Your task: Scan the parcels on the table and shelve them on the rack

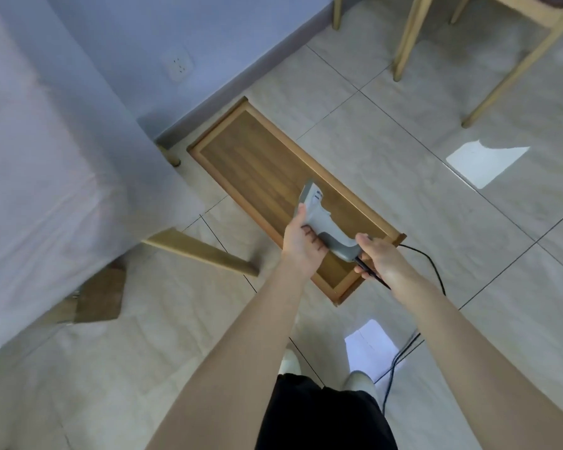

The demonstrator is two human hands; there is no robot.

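Parcels are nowhere to be seen in the head view, so their place cannot be told. Only a cloth-draped stretch of the bench [46, 190] is shown along the left edge, blurred and with nothing visible on it. A grey pistol-shaped handheld scanner [319, 222] is held in the air between both hands. It is above a brown wooden panel with a lighter raised rim [257, 164], which lies on the pale tiled floor [436, 206] near a leg of the bench. The left hand [301, 241] is wrapped under the scanner's body just behind its head, with the fingers curled round it. The right hand [379, 259] is closed on the foot of the handle, where a black cable [433, 264] leaves it and trails down across the floor.

Judged from this, the task is at its start or between parcels: the tool is in hand, but nothing is shown scanned and nothing is shown shelved. Whether the rimmed panel belongs to the rack cannot be told. A small dark mark is carried on the side of the scanner's head, too blurred to be read. No other label, brand or writing can be made out.
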